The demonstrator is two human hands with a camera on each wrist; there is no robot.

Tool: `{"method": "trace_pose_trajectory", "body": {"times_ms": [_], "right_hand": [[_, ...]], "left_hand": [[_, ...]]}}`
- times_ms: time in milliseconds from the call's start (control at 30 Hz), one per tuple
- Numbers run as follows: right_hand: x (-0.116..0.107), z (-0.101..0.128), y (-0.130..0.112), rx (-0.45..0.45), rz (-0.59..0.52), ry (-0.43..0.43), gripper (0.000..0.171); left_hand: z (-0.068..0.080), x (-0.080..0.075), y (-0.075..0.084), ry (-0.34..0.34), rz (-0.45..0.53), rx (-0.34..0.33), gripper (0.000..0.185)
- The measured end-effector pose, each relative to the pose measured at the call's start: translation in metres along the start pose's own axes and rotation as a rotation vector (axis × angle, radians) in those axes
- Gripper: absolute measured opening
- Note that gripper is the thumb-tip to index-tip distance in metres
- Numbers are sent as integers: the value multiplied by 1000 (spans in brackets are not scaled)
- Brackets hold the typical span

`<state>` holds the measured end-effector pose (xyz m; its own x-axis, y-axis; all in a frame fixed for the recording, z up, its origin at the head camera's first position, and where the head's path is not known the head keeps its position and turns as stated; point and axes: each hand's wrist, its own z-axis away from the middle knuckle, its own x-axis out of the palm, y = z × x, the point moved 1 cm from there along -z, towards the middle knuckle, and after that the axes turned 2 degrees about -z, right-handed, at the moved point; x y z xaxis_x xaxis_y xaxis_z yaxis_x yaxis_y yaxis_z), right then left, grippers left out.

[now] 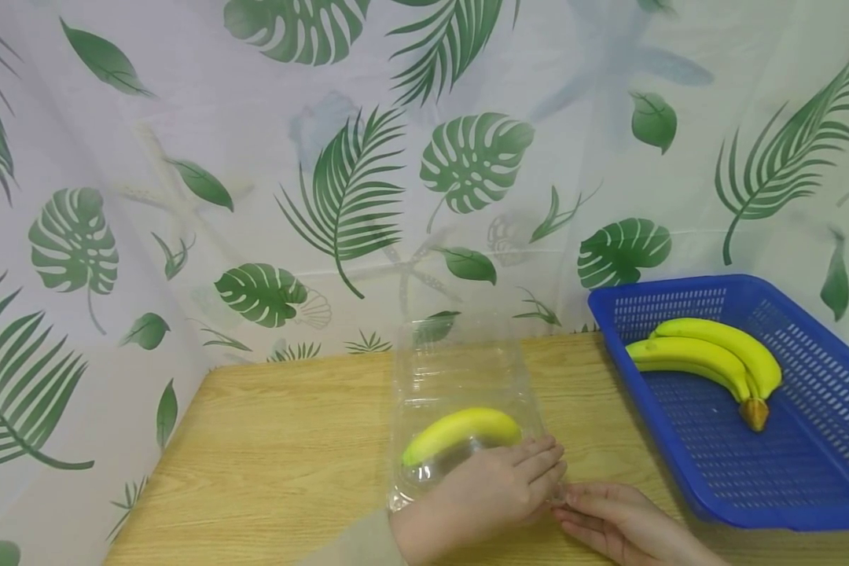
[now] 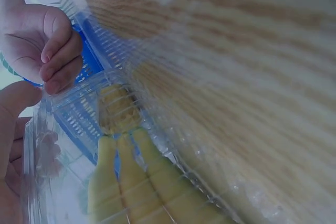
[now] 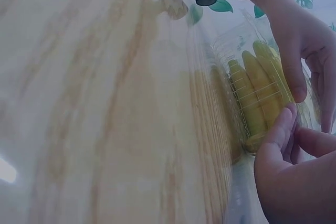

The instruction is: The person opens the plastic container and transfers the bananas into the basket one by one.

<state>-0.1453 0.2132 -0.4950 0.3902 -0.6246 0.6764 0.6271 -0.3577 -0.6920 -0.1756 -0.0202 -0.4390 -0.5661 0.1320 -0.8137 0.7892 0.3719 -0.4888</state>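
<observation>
1. Head view: on the table (image 1: 269, 440), the left hand (image 1: 491, 491) lies curled over the near edge of a clear plastic box (image 1: 460, 393) holding a banana (image 1: 460, 432). The right hand (image 1: 619, 523) pinches its near corner. Two bananas (image 1: 707, 358) lie in a blue basket (image 1: 821, 440).
2. Left wrist view: the right hand's fingers (image 2: 58, 61) pinch the box's rim (image 2: 58, 95).
3. Right wrist view: both hands grip the box (image 3: 262, 93).

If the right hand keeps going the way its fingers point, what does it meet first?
Probably the left hand: the right hand points left toward it at the clear container's near corner; depth is unclear.
</observation>
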Motion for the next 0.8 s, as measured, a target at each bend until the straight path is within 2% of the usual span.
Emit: {"method": "trace_pose_trajectory", "body": {"times_ms": [533,800], "right_hand": [[3,1,0,-10,-9,8,34],[2,1,1,-9,31,38,33]], "left_hand": [[-4,-3,-1,8,22,-12,39],[-1,1,-1,23,-33,13,35]]}}
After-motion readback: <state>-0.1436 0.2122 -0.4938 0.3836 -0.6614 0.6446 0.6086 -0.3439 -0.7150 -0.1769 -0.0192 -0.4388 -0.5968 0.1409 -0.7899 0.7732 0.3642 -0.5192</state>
